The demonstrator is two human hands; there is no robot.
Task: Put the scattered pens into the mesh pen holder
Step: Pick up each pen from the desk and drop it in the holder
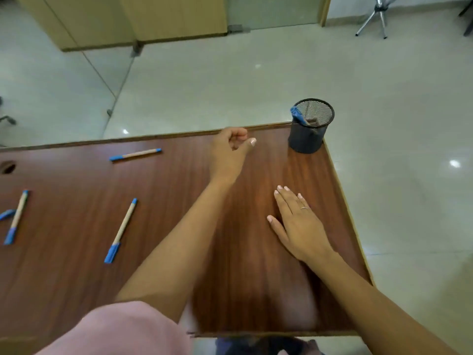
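The black mesh pen holder [309, 129] stands at the table's far right corner with a blue-capped pen [298, 115] leaning inside it. My left hand [230, 149] hovers left of the holder, fingers curled, holding nothing. Palm down, my right hand [297, 224] rests flat on the table with its fingers together. Tan pens with blue caps lie scattered to the left: one near the far edge [135, 154], one in the middle [122, 229], one at the left edge [17, 216]. A blue piece [6, 214] lies beside that last one.
The dark wooden table [243, 278] ends close behind the holder and on its right side. A round cable hole [7, 167] sits at the far left. Beyond the table are a tiled floor, wooden panels and a metal tripod [378, 16].
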